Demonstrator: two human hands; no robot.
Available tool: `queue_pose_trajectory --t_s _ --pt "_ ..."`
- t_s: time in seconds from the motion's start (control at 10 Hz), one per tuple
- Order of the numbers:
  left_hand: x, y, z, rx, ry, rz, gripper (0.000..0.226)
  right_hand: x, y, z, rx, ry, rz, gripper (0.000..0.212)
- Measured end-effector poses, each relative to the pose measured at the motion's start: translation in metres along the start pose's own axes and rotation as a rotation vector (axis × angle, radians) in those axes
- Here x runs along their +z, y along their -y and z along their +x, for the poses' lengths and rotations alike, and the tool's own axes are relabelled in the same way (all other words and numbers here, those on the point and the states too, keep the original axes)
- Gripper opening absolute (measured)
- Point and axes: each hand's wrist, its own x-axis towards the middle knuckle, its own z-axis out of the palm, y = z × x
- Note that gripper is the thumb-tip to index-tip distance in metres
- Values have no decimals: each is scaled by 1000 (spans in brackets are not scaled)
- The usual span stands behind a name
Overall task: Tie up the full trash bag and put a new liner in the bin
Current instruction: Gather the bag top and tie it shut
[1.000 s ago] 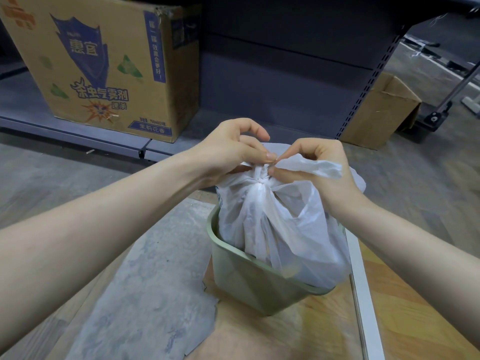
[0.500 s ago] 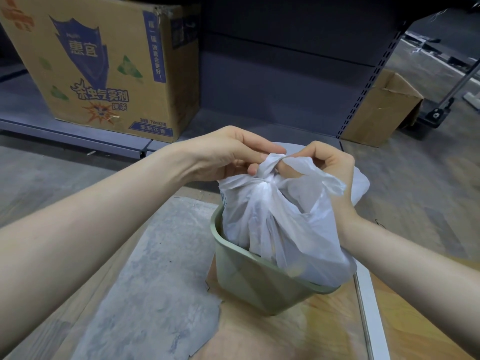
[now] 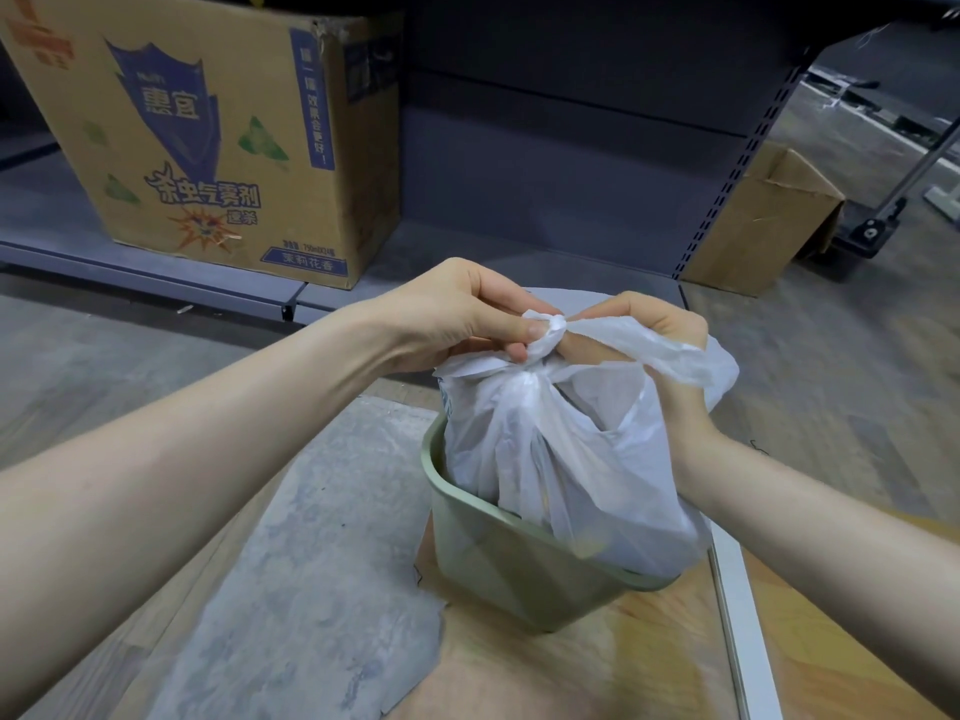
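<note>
At centre frame, the white trash bag (image 3: 561, 459) sits in the green bin (image 3: 498, 574), its neck gathered into a first knot. Left hand (image 3: 462, 314) pinches one twisted tail at the knot; right hand (image 3: 654, 345) grips the other tail, fingers curled round the plastic. Recommendation: pull both tails apart evenly and level, seating the knot low against the neck. Thin plastic may tear if jerked. No new liner is visible. Printed cardboard box (image 3: 208, 132) stands upper left.

bare forearms, no sleeves; left hand (image 3: 457, 314), right hand (image 3: 660, 345)
</note>
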Motion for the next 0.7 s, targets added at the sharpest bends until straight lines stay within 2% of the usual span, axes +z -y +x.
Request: queue_pose_trajectory --t_s 0.1,0.2,0.3,0.4,0.5,0.6,0.7 --pt "2 1 0 2 -28 -1 20 -5 10 -2 185 87 -29 46" --pt "4 1 -2 21 -52 -10 8 -13 19 1 134 181 99 18" --pt "8 0 -6 73 -81 9 8 -22 21 4 120 208 57 23" --pt "14 -4 -10 194 -144 129 6 -28 21 2 89 177 41 27" --pt "18 -5 -12 339 -217 290 6 -33 19 0 51 170 42 12" --pt "16 -4 -13 370 -216 327 7 -35 16 2 71 192 77 23" --pt "12 -1 -12 422 -213 383 16 -34 16 2 32 169 17 23"
